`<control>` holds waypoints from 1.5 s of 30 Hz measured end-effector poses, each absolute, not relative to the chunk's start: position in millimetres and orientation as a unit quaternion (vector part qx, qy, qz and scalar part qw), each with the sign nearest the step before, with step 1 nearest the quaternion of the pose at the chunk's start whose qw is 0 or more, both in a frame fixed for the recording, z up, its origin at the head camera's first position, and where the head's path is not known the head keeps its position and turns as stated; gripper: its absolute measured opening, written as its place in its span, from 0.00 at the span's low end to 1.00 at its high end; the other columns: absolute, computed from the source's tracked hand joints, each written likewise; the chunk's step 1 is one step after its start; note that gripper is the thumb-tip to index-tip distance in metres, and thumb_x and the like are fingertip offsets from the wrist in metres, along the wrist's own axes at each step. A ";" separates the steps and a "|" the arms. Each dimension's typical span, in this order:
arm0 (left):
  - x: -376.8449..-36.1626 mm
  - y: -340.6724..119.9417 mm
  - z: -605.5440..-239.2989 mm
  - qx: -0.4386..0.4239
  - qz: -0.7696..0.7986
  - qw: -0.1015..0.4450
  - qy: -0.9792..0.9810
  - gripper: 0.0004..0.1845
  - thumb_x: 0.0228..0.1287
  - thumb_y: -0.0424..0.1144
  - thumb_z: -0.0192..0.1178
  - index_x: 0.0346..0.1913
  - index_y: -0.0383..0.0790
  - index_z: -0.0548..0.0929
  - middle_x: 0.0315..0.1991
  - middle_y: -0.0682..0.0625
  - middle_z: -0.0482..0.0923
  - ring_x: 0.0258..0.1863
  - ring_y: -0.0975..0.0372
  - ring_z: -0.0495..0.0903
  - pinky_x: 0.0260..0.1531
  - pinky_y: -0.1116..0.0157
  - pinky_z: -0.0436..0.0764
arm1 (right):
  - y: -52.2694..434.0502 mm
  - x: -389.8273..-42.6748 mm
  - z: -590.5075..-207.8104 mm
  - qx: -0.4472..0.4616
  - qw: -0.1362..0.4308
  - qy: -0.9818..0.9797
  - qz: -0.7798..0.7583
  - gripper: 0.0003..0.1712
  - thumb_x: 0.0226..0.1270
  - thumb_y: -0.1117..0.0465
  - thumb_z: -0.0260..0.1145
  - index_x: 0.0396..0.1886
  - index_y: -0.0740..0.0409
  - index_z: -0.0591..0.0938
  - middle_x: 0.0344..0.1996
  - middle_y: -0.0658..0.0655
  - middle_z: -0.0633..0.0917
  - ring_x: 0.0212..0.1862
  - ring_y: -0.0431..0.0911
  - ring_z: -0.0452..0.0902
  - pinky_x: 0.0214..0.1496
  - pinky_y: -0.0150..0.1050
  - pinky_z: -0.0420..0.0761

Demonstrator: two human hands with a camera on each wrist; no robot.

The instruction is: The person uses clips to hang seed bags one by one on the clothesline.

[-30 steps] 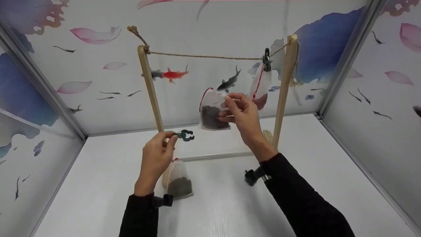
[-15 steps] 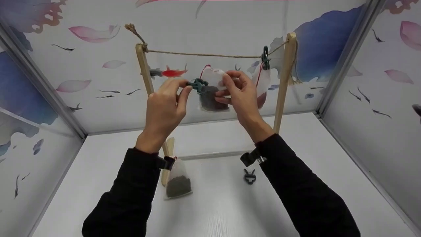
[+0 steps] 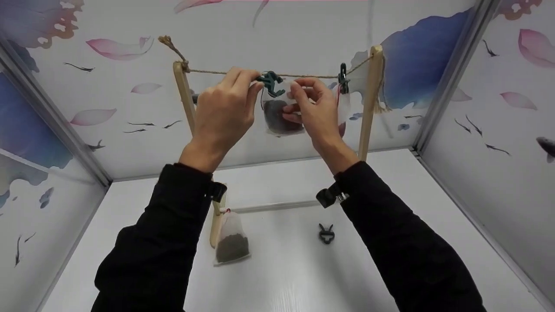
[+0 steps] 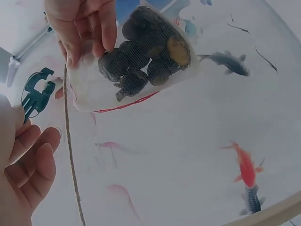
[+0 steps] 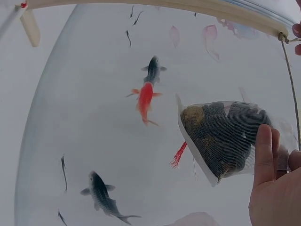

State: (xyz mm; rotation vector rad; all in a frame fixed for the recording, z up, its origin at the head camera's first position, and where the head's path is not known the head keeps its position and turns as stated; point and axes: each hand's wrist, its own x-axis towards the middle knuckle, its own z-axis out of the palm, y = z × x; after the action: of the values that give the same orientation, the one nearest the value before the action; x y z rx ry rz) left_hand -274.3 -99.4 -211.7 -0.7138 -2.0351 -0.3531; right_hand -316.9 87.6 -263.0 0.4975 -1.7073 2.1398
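**Clip and pouch both up at the string**

The left hand (image 3: 225,112) is pinching a small green clip (image 3: 270,82) between thumb and fingertips, and the clip's open end sits right at the twine line (image 3: 303,76), just left of the middle. In the left wrist view the clip's jaws look spread, with the twine running just beside them. I can't tell if it's actually biting the line.

The right hand (image 3: 314,110) has its fingers curled around the top of a mesh pouch (image 3: 279,117) full of dark pebbles, holding it just under the twine right beside the clip. The pouch has a red drawstring, and the right wrist view shows the red tassel end hanging off it.

The twine is strung between two wooden posts (image 3: 184,95). Near the right post a second clip (image 3: 343,80) already pins another white pouch (image 3: 344,108) to the line.

Down on the white table (image 3: 390,182) there's a third mesh pouch (image 3: 232,240) with darker fill lying against the foot of the left post, and a spare black clip (image 3: 326,234) sitting by itself under the right forearm. The walls around are printed with fish and petals.
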 end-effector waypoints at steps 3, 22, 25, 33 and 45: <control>-275.7 -98.0 -205.0 -0.278 -0.134 0.460 -0.832 0.16 0.81 0.41 0.50 0.50 0.32 0.83 0.44 0.42 0.83 0.27 0.49 0.84 0.26 0.55 0.82 | 88.1 -316.3 -260.4 0.182 0.185 -0.607 0.751 0.14 0.75 0.58 0.65 0.54 0.61 0.80 0.42 0.65 0.81 0.34 0.52 0.85 0.41 0.43 0.86; -285.7 -81.0 -193.5 -0.253 -0.048 0.433 -0.864 0.15 0.81 0.40 0.50 0.50 0.31 0.82 0.45 0.40 0.82 0.30 0.45 0.85 0.27 0.51 0.83 | 87.9 -318.7 -264.6 0.192 0.240 -0.622 0.721 0.13 0.73 0.60 0.66 0.54 0.59 0.83 0.42 0.64 0.82 0.36 0.53 0.85 0.41 0.43 0.86; -286.9 -77.9 -193.6 -0.242 -0.021 0.437 -0.866 0.14 0.80 0.37 0.49 0.49 0.31 0.82 0.45 0.40 0.82 0.28 0.46 0.84 0.26 0.51 0.82 | 87.6 -319.5 -263.6 0.179 0.246 -0.630 0.714 0.13 0.73 0.59 0.66 0.53 0.57 0.84 0.42 0.62 0.82 0.36 0.53 0.85 0.42 0.41 0.86; -289.3 -65.3 -196.9 -0.229 0.047 0.434 -0.870 0.11 0.70 0.25 0.50 0.47 0.29 0.82 0.40 0.40 0.80 0.25 0.47 0.83 0.22 0.52 0.82 | 87.7 -321.4 -266.5 0.182 0.273 -0.646 0.689 0.11 0.73 0.60 0.66 0.51 0.58 0.85 0.40 0.62 0.82 0.34 0.52 0.85 0.39 0.40 0.86; -288.3 -58.2 -195.0 -0.237 0.092 0.385 -0.887 0.11 0.74 0.26 0.47 0.42 0.30 0.81 0.38 0.41 0.78 0.22 0.49 0.82 0.23 0.55 0.82 | 86.3 -324.5 -265.2 0.209 0.306 -0.649 0.665 0.12 0.73 0.61 0.66 0.50 0.62 0.85 0.41 0.66 0.82 0.32 0.51 0.82 0.35 0.40 0.86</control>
State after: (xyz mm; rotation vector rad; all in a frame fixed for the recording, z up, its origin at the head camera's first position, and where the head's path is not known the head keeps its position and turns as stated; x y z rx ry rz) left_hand -288.3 -58.2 -195.0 -0.6028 -2.2604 0.2346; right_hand -324.5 86.3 -265.2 0.5519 -1.7170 1.7583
